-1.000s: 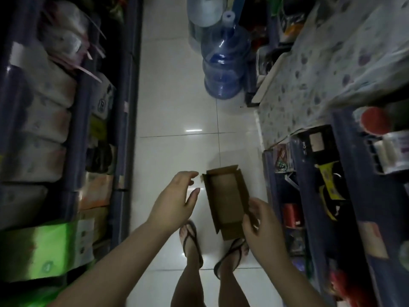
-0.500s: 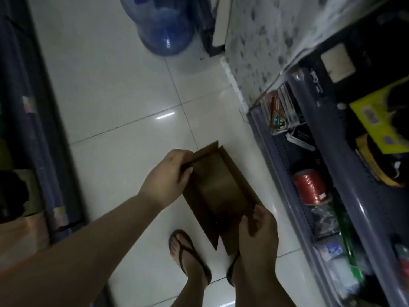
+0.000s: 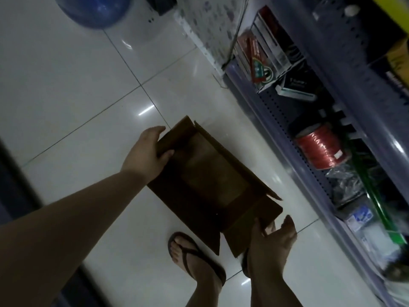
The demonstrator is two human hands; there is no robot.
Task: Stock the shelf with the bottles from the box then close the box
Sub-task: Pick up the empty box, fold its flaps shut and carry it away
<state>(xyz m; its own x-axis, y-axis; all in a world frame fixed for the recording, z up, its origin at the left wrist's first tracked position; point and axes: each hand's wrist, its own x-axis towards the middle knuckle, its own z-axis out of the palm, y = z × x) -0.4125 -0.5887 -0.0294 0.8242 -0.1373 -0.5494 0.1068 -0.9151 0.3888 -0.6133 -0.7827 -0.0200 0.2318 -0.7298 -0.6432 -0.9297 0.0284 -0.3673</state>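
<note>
A brown cardboard box [image 3: 212,180] stands on the white tiled floor with its top open, and I see no bottles inside it. My left hand [image 3: 147,151] grips the flap at the box's far left end, fingers curled over its edge. My right hand [image 3: 269,242] holds the flap at the near right end, thumb on the cardboard and fingers spread. The shelf [image 3: 309,134] runs along the right side, close to the box.
On the shelf lie a red spool [image 3: 321,147], small boxed goods [image 3: 261,60] and plastic-wrapped packs [image 3: 345,185]. A blue water jug [image 3: 93,9] stands on the floor at the top left. My feet in flip-flops [image 3: 194,258] are just below the box. A dark shelf edge borders the left.
My view has dropped closer to the box. My left hand, open a second ago, has taken hold of the far flap. My right hand stays on the near flap.
</note>
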